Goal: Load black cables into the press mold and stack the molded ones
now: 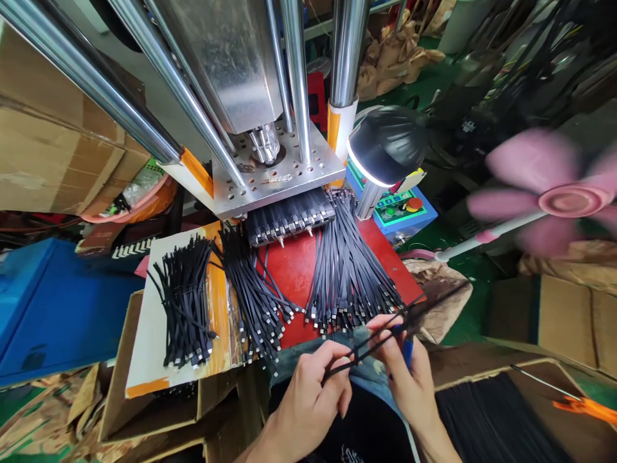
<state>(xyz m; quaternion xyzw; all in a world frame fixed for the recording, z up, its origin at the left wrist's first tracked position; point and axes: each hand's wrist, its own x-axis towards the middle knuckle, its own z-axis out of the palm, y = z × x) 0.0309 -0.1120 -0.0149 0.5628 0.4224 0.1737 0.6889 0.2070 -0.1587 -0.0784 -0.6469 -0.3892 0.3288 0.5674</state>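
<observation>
This is a small factory workshop — a cable-assembly station. A vertical press (260, 96) on polished steel columns (347, 51) stands over a red bench (294, 270), with a loaded mould (289, 222) beneath its drilled plate. Bundles of short black cables (349, 270) lie fanned out in heaps, more on a cardboard sheet (149, 321). A push-button control box (400, 212), a work lamp (385, 145), a pink fan (554, 193) and stacked cartons (53, 148) crowd around — on a green painted floor (463, 257).
</observation>
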